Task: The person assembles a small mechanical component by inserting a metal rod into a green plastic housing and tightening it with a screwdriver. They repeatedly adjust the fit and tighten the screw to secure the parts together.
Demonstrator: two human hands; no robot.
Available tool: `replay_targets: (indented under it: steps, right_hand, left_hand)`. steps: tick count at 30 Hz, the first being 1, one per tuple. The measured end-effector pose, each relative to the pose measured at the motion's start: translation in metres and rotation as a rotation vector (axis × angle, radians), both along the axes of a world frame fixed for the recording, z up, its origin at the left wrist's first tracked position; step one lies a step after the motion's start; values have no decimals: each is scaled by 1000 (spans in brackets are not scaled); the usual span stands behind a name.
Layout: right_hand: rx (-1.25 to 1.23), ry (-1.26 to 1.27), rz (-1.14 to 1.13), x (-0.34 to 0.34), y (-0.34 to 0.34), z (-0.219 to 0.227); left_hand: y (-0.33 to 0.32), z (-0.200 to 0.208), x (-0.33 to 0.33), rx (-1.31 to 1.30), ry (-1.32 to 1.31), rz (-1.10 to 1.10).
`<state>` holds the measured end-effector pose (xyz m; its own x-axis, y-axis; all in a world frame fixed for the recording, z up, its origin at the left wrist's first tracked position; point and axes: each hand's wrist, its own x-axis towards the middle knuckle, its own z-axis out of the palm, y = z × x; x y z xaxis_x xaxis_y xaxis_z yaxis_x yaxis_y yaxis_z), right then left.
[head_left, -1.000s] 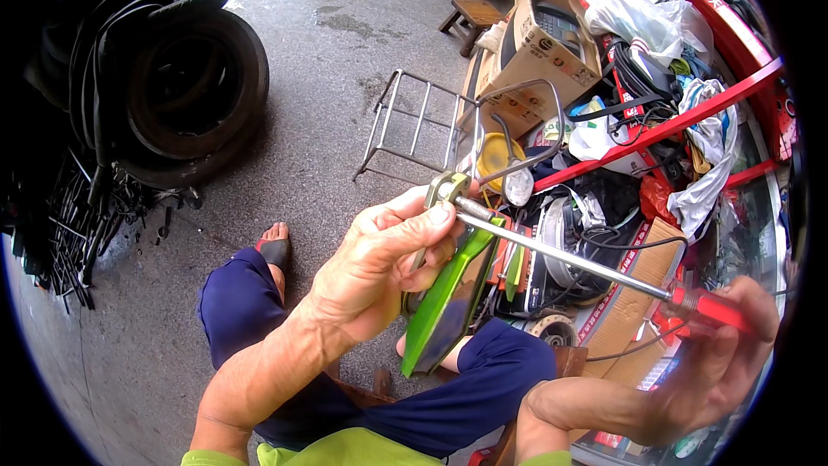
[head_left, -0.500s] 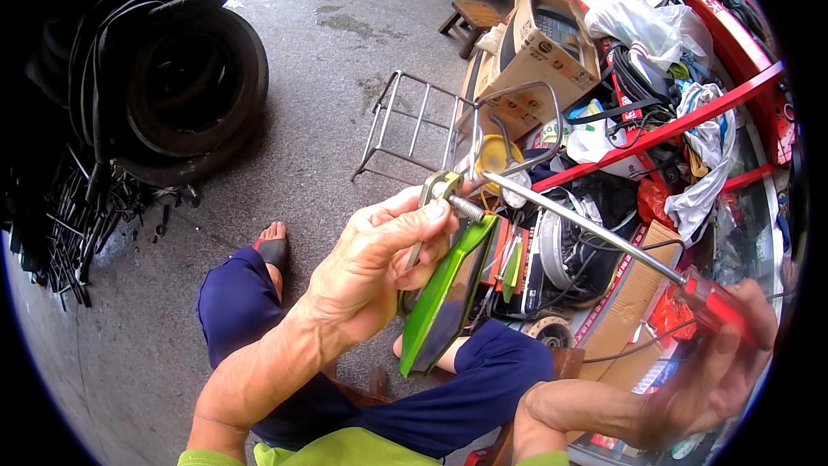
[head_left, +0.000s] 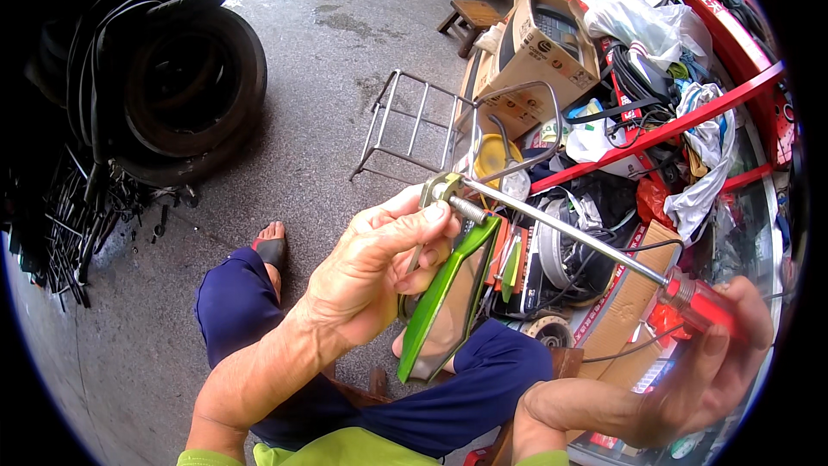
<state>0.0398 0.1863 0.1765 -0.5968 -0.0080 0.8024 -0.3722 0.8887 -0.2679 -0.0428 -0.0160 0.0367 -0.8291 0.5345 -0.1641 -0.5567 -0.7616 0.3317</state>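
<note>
My left hand (head_left: 379, 263) pinches a metal clamp (head_left: 442, 190) between thumb and fingers. A threaded bolt (head_left: 467, 208) sticks out of the clamp. Below it hangs a green-backed mirror (head_left: 440, 315), tilted, its shiny face turned to the right. My right hand (head_left: 720, 371) is wrapped around the red handle of a screwdriver (head_left: 569, 229). The long shaft slants up to the left, and its tip is at the clamp's right side. Whether the tip touches the clamp I cannot tell.
A metal rack (head_left: 414, 125) stands on the floor ahead. Behind it are a cardboard box (head_left: 543, 56) and a wooden stool (head_left: 473, 15). Red shelving (head_left: 673, 125) with bags and cables fills the right. Tyres (head_left: 194, 86) are piled at the left.
The screwdriver has shifted left, bringing its tip closer to the clamp. My left hand stays in nearly the same spot, while the mirror has turned slightly and its reflection differs.
</note>
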Motion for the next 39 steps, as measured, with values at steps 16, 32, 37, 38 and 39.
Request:
replay_targets:
  steps: [16, 32, 37, 38, 39]
  right_hand:
    - [116, -39, -42, 13, 2, 1]
    - [0, -74, -185, 12, -3, 1]
    - [-227, 38, -312, -1, -12, -5]
    - [-194, 55, -292, -5, -15, -6]
    - [-161, 72, -272, -6, -17, -6]
  left_hand:
    - [-1, 1, -1, 81, -2, 21]
    - [0, 5, 0, -89, 97, 92]
    - [-1, 4, 0, -122, 99, 98]
    - [-1, 5, 0, -111, 95, 83]
    - [-1, 5, 0, -101, 91, 69]
